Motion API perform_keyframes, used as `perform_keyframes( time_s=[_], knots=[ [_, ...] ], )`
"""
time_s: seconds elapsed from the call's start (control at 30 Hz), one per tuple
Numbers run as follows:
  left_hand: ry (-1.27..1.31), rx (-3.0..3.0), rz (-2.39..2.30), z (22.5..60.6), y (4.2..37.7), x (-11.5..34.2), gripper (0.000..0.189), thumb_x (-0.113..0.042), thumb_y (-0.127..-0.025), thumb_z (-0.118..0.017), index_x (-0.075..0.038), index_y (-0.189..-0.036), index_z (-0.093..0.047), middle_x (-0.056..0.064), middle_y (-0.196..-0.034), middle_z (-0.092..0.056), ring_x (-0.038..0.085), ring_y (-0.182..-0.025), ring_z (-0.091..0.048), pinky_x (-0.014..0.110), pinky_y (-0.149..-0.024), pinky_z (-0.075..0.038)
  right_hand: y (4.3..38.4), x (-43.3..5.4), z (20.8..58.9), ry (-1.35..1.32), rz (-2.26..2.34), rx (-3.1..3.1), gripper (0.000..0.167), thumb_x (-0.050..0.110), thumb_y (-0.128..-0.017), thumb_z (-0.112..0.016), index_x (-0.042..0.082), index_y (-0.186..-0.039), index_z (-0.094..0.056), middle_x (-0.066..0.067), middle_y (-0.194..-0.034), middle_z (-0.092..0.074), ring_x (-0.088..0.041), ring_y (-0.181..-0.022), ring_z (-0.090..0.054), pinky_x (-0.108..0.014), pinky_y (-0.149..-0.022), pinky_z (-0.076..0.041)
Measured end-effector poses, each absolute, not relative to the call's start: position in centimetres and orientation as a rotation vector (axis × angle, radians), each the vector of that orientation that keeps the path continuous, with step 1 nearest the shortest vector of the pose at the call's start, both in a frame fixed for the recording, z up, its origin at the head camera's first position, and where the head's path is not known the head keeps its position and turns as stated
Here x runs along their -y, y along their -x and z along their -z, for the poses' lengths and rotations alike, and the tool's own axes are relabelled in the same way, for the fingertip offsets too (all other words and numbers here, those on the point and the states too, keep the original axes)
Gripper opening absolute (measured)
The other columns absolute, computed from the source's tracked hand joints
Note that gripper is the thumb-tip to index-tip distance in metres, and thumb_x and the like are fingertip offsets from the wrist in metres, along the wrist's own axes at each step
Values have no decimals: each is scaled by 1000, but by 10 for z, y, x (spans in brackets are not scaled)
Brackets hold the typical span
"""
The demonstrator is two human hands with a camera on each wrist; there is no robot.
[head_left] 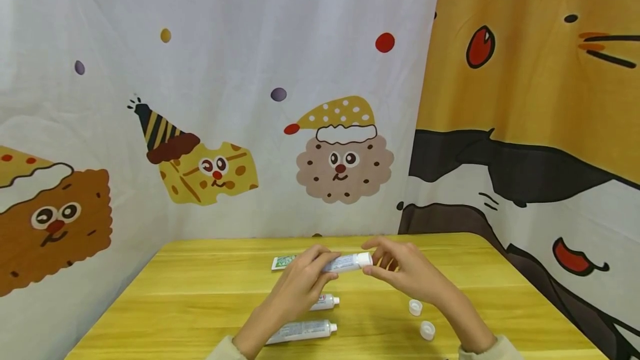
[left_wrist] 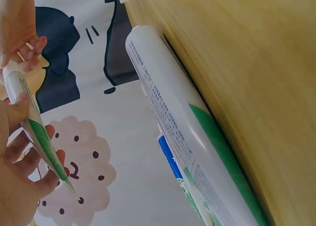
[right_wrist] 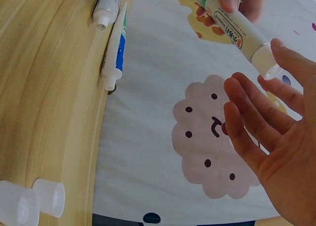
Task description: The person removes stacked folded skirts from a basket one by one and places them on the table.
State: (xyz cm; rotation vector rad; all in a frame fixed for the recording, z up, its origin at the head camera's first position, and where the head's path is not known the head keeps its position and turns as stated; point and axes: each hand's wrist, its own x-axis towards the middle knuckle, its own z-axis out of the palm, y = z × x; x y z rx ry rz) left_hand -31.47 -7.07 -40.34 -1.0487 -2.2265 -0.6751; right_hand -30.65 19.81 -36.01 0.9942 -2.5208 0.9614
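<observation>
My left hand grips a white and green toothpaste tube, raised above the table with its white cap pointing right. In the right wrist view the same tube slants down towards my right hand. That hand's fingers are spread and slightly bent around the cap; the thumb and a finger lie close to it, and firm contact is hard to make out. Below the left hand, two white toothpaste tubes lie on the table, a smaller one and a larger one, their capless nozzles facing right.
Two loose white caps stand on the yellow wooden table, under the right forearm. Behind the left hand lies a green and white tube, partly hidden. A cartoon-printed curtain hangs behind the table.
</observation>
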Motion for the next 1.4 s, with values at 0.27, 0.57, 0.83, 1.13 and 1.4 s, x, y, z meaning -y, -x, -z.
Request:
perform_keyframes(
  time_s=[0.27, 0.57, 0.83, 1.13, 1.4],
  knots=[
    [1051, 2239, 667, 403, 314, 70, 36, -21, -97, -72, -13, -131, -69, -3, -116, -65, 5, -88, -56, 18, -74, -50, 307, -198, 360, -990, -952, 2530, 32, 35, -97, -73, 20, -125, -65, 10, -84, -70, 0, -67, -62, -25, -64, -57],
    [1051, 2235, 668, 404, 314, 71, 36, -20, -96, -73, -12, -131, -69, -3, -114, -65, 5, -88, -56, 17, -74, -50, 306, -197, 361, -1017, -948, 2527, 33, 25, -94, -78, 18, -124, -66, 11, -83, -68, 1, -68, -62, -23, -64, -57],
    [1048, 2243, 662, 404, 315, 71, 36, -21, -96, -73, -12, -131, -69, -3, -115, -65, 5, -89, -56, 18, -74, -50, 307, -197, 361, -1018, -928, 2517, 30, 22, -95, -77, 18, -123, -67, 11, -84, -68, 1, -69, -62, -23, -63, -57],
    [1047, 2233, 668, 404, 314, 70, 37, -18, -95, -75, -13, -131, -69, -3, -115, -66, 5, -88, -56, 18, -74, -50, 306, -198, 362, -1023, -904, 2501, 20, 27, -97, -73, 19, -115, -69, 12, -85, -70, 2, -71, -61, -23, -63, -56],
    [1053, 2229, 661, 405, 314, 71, 36, -20, -96, -73, -13, -131, -69, -3, -114, -65, 5, -87, -55, 17, -74, -49, 307, -197, 363, -990, -910, 2539, 21, 36, -100, -69, 20, -112, -70, 11, -84, -70, 1, -70, -62, -23, -64, -56]
  ],
)
